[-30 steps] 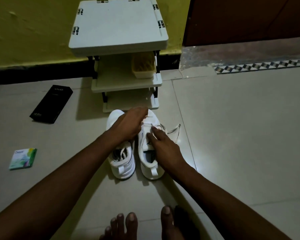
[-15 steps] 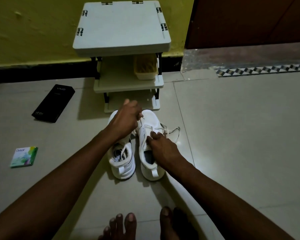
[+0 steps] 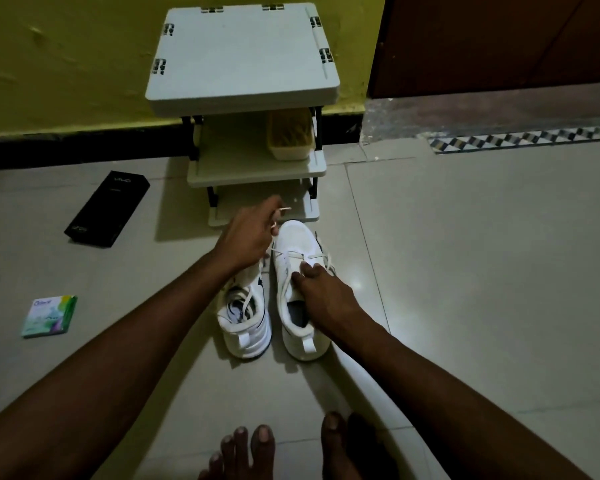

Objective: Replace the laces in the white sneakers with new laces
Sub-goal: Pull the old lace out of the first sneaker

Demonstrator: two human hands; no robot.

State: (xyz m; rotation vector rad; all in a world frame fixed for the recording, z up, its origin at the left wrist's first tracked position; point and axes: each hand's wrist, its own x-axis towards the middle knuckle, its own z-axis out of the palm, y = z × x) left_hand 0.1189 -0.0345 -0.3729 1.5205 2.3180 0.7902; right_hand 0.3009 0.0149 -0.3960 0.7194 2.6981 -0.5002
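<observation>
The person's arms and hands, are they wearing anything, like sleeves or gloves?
No. The left hand and right hand are bare, without gloves, and both forearms are uncovered as far as the view shows. No watch, bracelet or ring shows in this dim picture.

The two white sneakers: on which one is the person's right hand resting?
The right sneaker. The right hand rests on its tongue, while the left sneaker beside it lies partly under the left hand, which pulls a lace end.

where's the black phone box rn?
Head view, left side: the black phone box lies flat on the floor tiles, left of the white shelf rack and beyond the small green packet.
</observation>
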